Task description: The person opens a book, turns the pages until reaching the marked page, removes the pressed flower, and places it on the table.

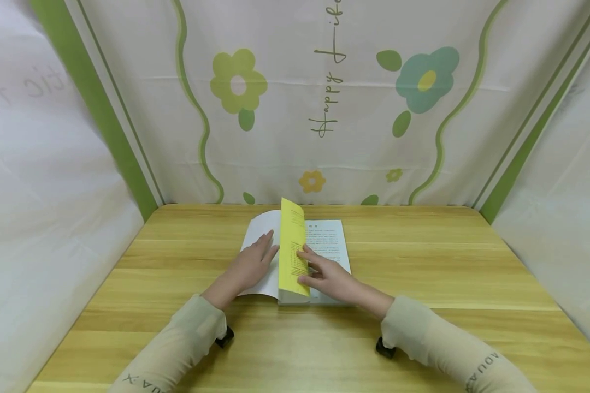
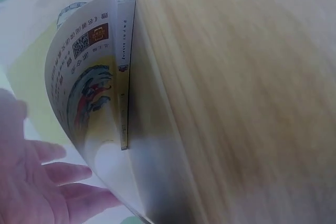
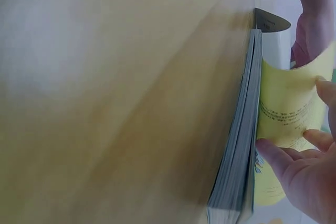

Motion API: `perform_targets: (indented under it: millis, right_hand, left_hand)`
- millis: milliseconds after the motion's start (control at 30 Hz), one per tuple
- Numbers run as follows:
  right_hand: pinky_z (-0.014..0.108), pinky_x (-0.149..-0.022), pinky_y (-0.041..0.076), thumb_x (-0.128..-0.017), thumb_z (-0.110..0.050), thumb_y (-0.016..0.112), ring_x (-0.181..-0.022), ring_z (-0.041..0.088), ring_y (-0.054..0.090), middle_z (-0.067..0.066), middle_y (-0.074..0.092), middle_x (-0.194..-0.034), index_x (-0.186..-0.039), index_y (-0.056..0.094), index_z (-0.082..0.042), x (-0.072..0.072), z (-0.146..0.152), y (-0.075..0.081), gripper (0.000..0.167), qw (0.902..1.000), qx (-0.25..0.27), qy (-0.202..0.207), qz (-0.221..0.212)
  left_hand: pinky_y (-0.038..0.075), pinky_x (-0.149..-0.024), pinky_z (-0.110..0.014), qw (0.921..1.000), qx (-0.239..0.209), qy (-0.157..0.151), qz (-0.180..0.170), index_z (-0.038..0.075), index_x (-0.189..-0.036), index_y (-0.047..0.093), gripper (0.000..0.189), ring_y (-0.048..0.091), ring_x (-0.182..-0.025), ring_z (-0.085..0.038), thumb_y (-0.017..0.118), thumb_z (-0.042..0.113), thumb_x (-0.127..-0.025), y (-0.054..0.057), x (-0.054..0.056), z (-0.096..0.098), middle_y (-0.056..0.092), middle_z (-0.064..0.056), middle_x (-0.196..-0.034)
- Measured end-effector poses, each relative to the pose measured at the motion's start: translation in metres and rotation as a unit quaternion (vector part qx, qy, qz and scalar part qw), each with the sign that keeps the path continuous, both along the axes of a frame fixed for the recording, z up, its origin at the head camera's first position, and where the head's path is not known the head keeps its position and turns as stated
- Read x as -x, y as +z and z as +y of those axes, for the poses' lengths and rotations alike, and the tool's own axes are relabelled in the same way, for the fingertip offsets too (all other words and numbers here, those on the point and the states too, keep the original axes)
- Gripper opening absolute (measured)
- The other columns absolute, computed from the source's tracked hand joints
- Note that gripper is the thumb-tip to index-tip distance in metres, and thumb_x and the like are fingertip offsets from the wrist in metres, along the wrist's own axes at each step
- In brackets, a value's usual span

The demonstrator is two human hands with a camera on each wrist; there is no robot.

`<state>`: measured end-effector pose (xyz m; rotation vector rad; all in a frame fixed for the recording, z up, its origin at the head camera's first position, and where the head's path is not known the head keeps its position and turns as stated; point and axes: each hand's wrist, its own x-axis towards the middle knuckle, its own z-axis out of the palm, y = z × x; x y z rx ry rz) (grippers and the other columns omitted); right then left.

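Note:
An open paperback book (image 1: 329,232) lies on the table, its printed right page showing. A yellow sheet (image 1: 291,232) stands up from its middle, bending over with small print on it. On the white left leaf (image 1: 264,225) rests my left hand (image 1: 252,266), fingers extended. Seen from the left wrist, that curled cover (image 2: 86,93) has a colourful picture and a QR code, beside the thin spine (image 2: 125,51). My right hand (image 1: 330,277) touches the printed face of the yellow sheet with spread fingertips (image 3: 311,136). Its thumb is near the page block (image 3: 239,145).
The wooden table (image 1: 423,262) extends on both sides of the book and in front of it. A white curtain (image 1: 285,147) with printed flowers hangs behind the table, and pale cloth panels (image 1: 44,191) flank it.

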<state>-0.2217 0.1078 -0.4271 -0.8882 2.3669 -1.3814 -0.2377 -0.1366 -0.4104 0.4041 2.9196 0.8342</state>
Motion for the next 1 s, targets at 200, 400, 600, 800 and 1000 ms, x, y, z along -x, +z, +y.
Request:
perform_targets:
  millis: [200,400,600,800,1000]
  right_hand:
    - [0.037,-0.103,0.049,-0.102,-0.024,0.067,-0.146,0.034,0.036,0.019,0.016,-0.167,-0.155,0.040,0.001,-0.001,-0.004,0.001,0.065,0.9986,-0.037,0.006,0.039]
    - [0.041,-0.104,0.048,-0.104,-0.031,0.063,-0.142,0.033,0.043,0.016,0.016,-0.168,-0.157,0.039,-0.003,-0.002,-0.007,0.009,0.065,0.9965,-0.061,0.021,0.053]
    - [0.046,-0.111,0.042,-0.105,-0.037,0.061,-0.142,0.031,0.044,0.012,0.020,-0.168,-0.158,0.040,-0.006,-0.004,-0.012,0.013,0.065,0.9923,-0.097,0.045,0.063]
    - [0.046,-0.113,0.039,-0.105,-0.035,0.061,-0.142,0.031,0.043,0.013,0.022,-0.167,-0.157,0.041,-0.005,-0.005,-0.015,0.013,0.064,0.9877,-0.118,0.071,0.074]
    - [0.045,-0.116,0.035,-0.105,-0.032,0.062,-0.146,0.028,0.037,0.011,0.018,-0.168,-0.158,0.038,-0.007,-0.004,-0.015,0.015,0.064,0.9836,-0.142,0.089,0.066]
  left_hand:
    - [0.028,-0.119,-0.053,0.9986,-0.049,0.016,0.016,0.005,-0.163,0.022,0.067,0.032,-0.148,-0.038,0.031,0.047,-0.112,0.002,0.002,-0.004,0.031,-0.019,-0.163]
    - [0.028,-0.116,-0.060,0.9994,-0.030,-0.001,0.019,0.005,-0.165,0.012,0.082,0.025,-0.150,-0.042,0.049,0.050,-0.107,0.004,0.001,-0.006,0.012,-0.023,-0.168]
    - [0.039,-0.106,-0.065,0.9998,-0.012,-0.003,0.013,0.010,-0.166,0.014,0.085,0.037,-0.141,-0.051,0.054,0.053,-0.104,0.005,-0.002,-0.005,0.003,-0.022,-0.169]
    - [0.040,-0.105,-0.066,0.9999,0.015,-0.003,0.004,0.016,-0.166,0.019,0.083,0.035,-0.142,-0.051,0.056,0.055,-0.102,0.003,-0.002,-0.004,0.003,-0.023,-0.168]
    - [0.035,-0.104,-0.073,0.9988,0.047,-0.016,-0.007,0.024,-0.164,0.029,0.074,0.020,-0.145,-0.057,0.052,0.058,-0.103,-0.001,-0.002,-0.004,0.004,-0.022,-0.168]
